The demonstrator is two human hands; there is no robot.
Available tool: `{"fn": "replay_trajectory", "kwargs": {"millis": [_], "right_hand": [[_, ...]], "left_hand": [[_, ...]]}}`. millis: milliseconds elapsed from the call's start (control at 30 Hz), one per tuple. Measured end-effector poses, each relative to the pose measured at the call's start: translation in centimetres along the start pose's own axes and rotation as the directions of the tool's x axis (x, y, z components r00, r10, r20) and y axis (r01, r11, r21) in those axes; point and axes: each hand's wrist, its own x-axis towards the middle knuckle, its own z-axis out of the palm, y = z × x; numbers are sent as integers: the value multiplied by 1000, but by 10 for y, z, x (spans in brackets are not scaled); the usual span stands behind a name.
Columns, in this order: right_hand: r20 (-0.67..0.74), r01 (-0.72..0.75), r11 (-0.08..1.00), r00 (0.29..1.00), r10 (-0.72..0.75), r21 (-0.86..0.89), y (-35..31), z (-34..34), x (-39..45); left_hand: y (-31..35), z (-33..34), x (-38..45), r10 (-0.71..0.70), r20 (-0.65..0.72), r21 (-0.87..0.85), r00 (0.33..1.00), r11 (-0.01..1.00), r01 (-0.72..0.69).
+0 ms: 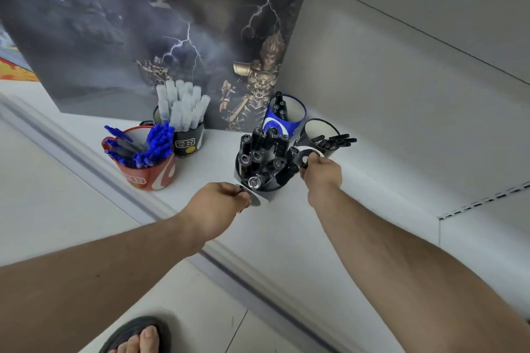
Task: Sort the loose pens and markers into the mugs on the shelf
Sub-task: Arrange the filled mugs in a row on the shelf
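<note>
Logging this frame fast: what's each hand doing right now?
Left hand: fingers curled on the near side of the black mug of markers.
Right hand: pinching a black marker beside that mug.

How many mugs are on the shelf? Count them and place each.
5. Red mug far left; black mug behind it; grey mug front centre, between the hands; blue mug at the back; dark mug far right. None seems hidden.

Five mugs (144, 169) of pens, two hands (222, 203).
</note>
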Motion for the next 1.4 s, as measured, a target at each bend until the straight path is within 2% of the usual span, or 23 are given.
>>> {"fn": "replay_trajectory", "kwargs": {"millis": [133,300,367,500,567,633,733,833,900,933,967,1000,1067,1100,1167,1200,1233,1267,1300,1400], "right_hand": [[25,5,998,1000,-3,-55,-4,5,13],[118,-41,999,992,42,-6,-15,0,9],[76,-74,997,994,75,-14,-16,-4,-9],[-80,-64,986,994,77,152,6,-31,-87],[-89,-87,981,991,104,176,22,-42,-129],[-18,-125,979,991,130,161,34,-41,-158],[177,-189,978,969,171,87,37,-27,-180],[262,-284,957,929,260,56,32,-11,-185],[270,-327,943,915,301,56,28,-3,-183],[269,-329,942,915,300,67,27,1,-183],[265,-321,944,920,290,81,25,4,-182],[258,-306,947,927,274,93,23,7,-182],[247,-270,956,939,237,111,21,14,-182],[236,-251,961,947,219,116,20,18,-183],[211,-212,972,959,187,98,22,28,-184],[198,-198,976,964,177,88,22,32,-186],[193,-188,979,966,170,79,21,36,-187],[196,-181,981,967,164,75,21,40,-188],[205,-176,981,966,157,77,20,43,-189],[228,-146,986,966,123,85,16,48,-191]], "left_hand": [[-1,2,1,-10,28,-9,1000,1000,10],[-7,7,3,-3,72,1,997,1000,3],[-12,9,5,-5,72,13,997,1000,4],[-20,16,5,-21,77,4,997,1000,21],[-24,21,8,-41,72,1,997,999,41],[-27,26,10,-58,71,17,996,998,57],[-32,30,10,-45,70,71,996,997,40],[-30,26,5,0,128,121,992,993,-16],[-25,17,-1,61,125,306,990,947,-97],[-23,10,-4,126,47,444,991,886,-134],[-22,-1,-8,223,-77,538,972,830,-148],[-20,-15,-14,342,-207,561,916,809,-176],[-17,-51,-23,478,-467,455,744,851,-261],[-17,-71,-24,449,-604,356,658,891,-282],[-18,-119,-15,267,-805,138,529,953,-270],[-21,-143,-7,190,-848,90,495,972,-218],[-26,-165,2,148,-859,95,490,987,-131],[-32,-183,8,134,-842,128,522,991,-48],[-37,-196,15,136,-798,169,587,986,1],[-37,-205,29,170,-535,253,828,967,-35]]}}
